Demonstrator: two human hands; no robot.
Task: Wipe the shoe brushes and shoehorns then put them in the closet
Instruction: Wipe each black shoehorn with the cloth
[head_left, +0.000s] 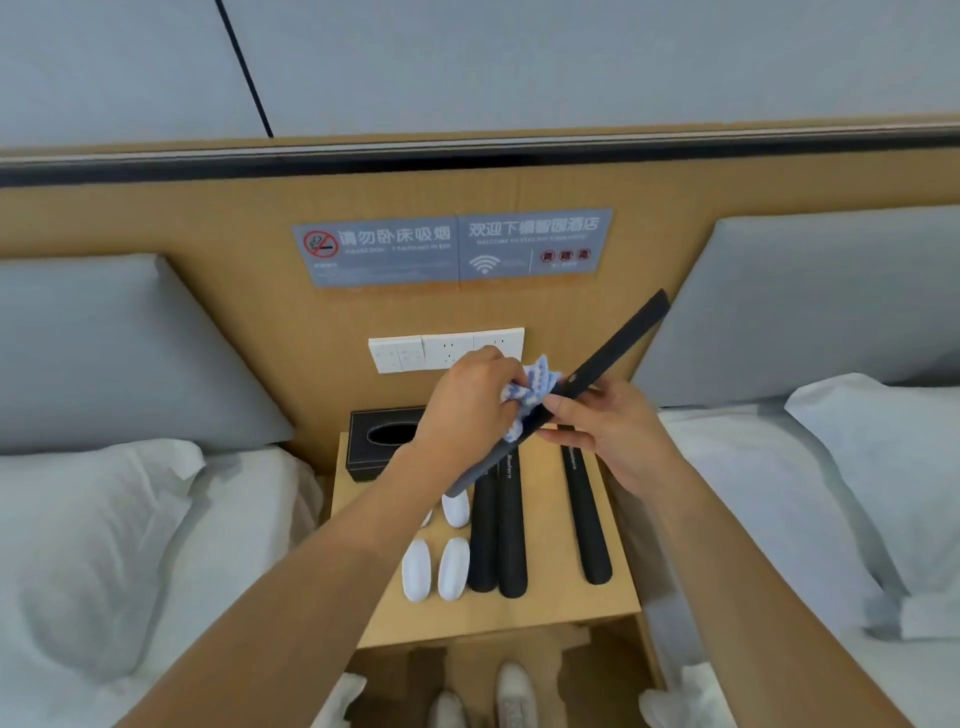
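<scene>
My right hand (618, 431) pinches a long black shoehorn (618, 345) near its middle and holds it slanted above the nightstand (561, 608), upper end toward the right headboard. My left hand (467, 405) grips a blue-and-white cloth (535, 389) bunched against the shoehorn. On the nightstand lie three more black shoehorns, two side by side (498, 530) and one apart to the right (587, 514). Several white oval shoe brushes (436, 569) lie to their left, some partly hidden by my left forearm.
A black tissue box (384, 441) stands at the nightstand's back left. Beds with white pillows flank it on both sides. A wall socket panel (415, 353) and two signs sit on the wooden headboard wall. White shoes (514, 696) show on the floor below.
</scene>
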